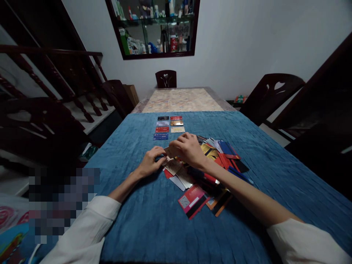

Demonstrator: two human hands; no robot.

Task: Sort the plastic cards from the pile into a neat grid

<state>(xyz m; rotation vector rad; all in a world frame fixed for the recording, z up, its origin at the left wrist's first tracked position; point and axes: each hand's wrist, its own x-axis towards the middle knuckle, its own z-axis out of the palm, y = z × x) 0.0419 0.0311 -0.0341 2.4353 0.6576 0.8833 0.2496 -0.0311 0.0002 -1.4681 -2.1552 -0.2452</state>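
Note:
Between my two hands a pale card [171,151] is held tilted above the near edge of a loose card pile. My right hand [189,148] pinches it from the right and hides much of it. My left hand [150,161] has its thumb and fingertips closed at the card's left end. Below and to the right spreads the heap of cards [210,151], with gold, red, blue, black and white ones overlapping. A pink-red card [192,200] lies at the near side of the heap. Beyond my hands, several cards, among them a blue card [161,136], lie in two neat columns.
A blue cloth [132,227] covers the near part of the table; its far part has a patterned beige top [181,99]. Dark wooden chairs, such as the right chair [271,95], stand around it. A glass-shelved cabinet [156,22] is set in the wall.

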